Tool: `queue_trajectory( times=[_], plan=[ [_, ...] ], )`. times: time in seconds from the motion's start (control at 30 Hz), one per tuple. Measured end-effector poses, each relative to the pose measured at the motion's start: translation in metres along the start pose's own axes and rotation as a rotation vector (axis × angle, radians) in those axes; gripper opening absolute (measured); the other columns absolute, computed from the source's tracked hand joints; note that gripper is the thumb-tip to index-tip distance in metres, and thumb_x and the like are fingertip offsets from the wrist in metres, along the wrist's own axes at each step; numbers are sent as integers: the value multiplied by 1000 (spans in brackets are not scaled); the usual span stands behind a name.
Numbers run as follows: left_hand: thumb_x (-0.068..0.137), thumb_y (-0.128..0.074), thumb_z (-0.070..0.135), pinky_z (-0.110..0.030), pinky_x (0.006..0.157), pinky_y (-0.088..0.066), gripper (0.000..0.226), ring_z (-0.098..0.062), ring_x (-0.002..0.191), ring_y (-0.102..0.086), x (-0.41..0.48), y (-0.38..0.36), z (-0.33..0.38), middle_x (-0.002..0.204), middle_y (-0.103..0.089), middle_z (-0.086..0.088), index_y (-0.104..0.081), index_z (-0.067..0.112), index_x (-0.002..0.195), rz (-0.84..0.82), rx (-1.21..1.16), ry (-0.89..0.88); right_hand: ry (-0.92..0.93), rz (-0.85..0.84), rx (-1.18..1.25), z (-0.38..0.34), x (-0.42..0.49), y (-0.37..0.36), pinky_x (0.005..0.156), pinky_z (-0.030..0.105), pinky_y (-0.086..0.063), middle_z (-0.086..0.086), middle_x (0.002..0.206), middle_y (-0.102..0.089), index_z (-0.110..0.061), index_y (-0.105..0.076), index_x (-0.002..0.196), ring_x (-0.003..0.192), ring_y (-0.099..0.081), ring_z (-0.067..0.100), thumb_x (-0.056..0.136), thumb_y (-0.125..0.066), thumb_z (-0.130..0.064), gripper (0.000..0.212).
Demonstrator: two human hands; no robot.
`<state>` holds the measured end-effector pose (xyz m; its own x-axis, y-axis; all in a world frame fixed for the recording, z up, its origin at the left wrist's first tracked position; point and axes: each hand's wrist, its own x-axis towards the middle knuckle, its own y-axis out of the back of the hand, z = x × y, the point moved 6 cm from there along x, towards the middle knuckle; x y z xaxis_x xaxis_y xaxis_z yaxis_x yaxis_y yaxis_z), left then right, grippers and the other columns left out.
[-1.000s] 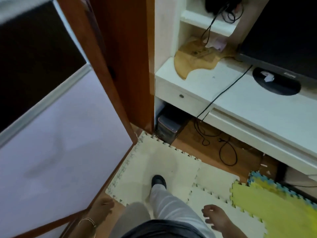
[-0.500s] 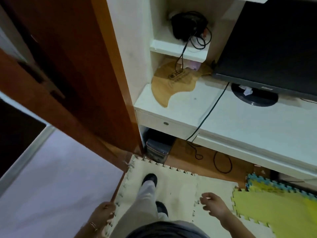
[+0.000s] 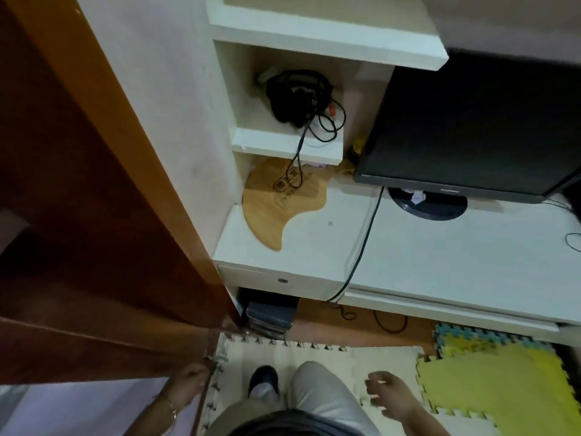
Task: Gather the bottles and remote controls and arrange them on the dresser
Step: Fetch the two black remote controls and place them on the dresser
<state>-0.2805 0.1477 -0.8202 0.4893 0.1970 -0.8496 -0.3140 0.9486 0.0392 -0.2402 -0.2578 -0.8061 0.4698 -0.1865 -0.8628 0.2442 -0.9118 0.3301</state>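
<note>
No bottle or remote control shows in the head view. My left hand (image 3: 188,388) hangs low at the bottom left beside the wooden bed edge, fingers loosely curled with nothing in them. My right hand (image 3: 391,396) hangs at the bottom right over the foam mats, fingers spread and empty. A white desk unit (image 3: 440,256) stands ahead with a black monitor (image 3: 471,127) on it.
A brown wooden panel (image 3: 94,184) fills the left. Black headphones (image 3: 298,96) with cables lie on a small shelf above a wooden mat (image 3: 276,199). A dark box (image 3: 270,316) sits under the desk. Cream foam mats (image 3: 314,357) and yellow foam mats (image 3: 490,382) cover the floor.
The view has tilted up and shifted right, bringing the shelf, headphones and monitor into view. My feet have stepped toward the desk. Both hands stay low and empty.
</note>
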Motion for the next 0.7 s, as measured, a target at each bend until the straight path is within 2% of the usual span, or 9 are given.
queue_trajectory(
  times=[0.1, 0.17, 0.23, 0.33, 0.4, 0.5, 0.6, 0.63, 0.7],
  plan=[
    [89, -45, -10, -28, 56, -43, 16, -26, 68, -48, -10, -33, 39, 75, -55, -11, -56, -9, 100, 65, 186, -46, 4, -42, -58, -19, -7, 5, 34, 12, -26, 5, 66, -52, -11, -55, 83, 46, -39, 15, 87, -54, -12, 4],
    [89, -48, -7, -27, 56, -40, 11, -23, 66, -50, -18, -48, 66, 71, -55, -10, -57, -2, 86, 105, 194, -133, 56, -44, -116, -45, -7, 15, 36, 13, -29, 4, 69, -52, -8, -55, 93, 48, -42, 14, 86, -55, -13, 8],
    [90, -51, 2, -25, 61, -42, 7, -24, 76, -55, -35, -68, 100, 80, -58, -10, -58, 3, 91, 71, 265, -216, 208, -42, -211, -91, -9, 32, 49, 17, -37, 1, 77, -54, -12, -54, 96, 60, -49, 12, 87, -56, -16, 10],
    [89, -55, 12, -17, 72, -48, 14, -20, 89, -63, -74, -101, 181, 94, -64, -5, -61, 9, 101, 25, 313, -423, 552, -28, -289, -196, -43, 60, 70, 19, -41, -2, 94, -58, -21, -54, 102, 86, -56, 13, 90, -54, -20, 12],
    [88, -57, 21, -16, 78, -47, 14, -11, 91, -68, -123, -119, 247, 101, -67, 2, -62, 22, 101, 25, 344, -651, 782, -71, -232, -271, -89, 78, 74, 14, -43, -4, 97, -61, -27, -57, 103, 91, -60, 10, 90, -55, -22, 14],
    [78, -61, 39, -8, 76, -48, 20, 5, 91, -65, -216, -135, 337, 99, -72, 10, -66, 34, 96, 18, 318, -992, 1188, -82, -182, -371, -183, 108, 80, 16, -51, -10, 100, -68, -37, -60, 101, 95, -64, 2, 87, -61, -20, 22],
    [53, -65, 71, -2, 77, -48, 48, 5, 93, -66, -314, -140, 410, 98, -73, 16, -68, 43, 92, 64, 224, -1408, 1608, 0, -131, -441, -288, 138, 86, 13, -50, -11, 98, -72, -40, -62, 98, 96, -65, 0, 84, -64, -19, 25],
    [49, -66, 73, -3, 78, -48, 50, 4, 94, -66, -341, -140, 430, 97, -73, 16, -68, 44, 90, 107, 197, -1534, 1740, 41, -117, -457, -322, 148, 86, 11, -49, -14, 100, -70, -40, -63, 98, 96, -65, 0, 83, -66, -23, 23],
    [55, -68, 64, -6, 81, -48, 39, 2, 95, -66, -393, -143, 468, 96, -73, 17, -67, 45, 89, 180, 160, -1769, 1976, 124, -91, -481, -382, 163, 86, 10, -48, -16, 101, -69, -37, -64, 99, 97, -65, 2, 78, -63, -34, 21]
  ],
)
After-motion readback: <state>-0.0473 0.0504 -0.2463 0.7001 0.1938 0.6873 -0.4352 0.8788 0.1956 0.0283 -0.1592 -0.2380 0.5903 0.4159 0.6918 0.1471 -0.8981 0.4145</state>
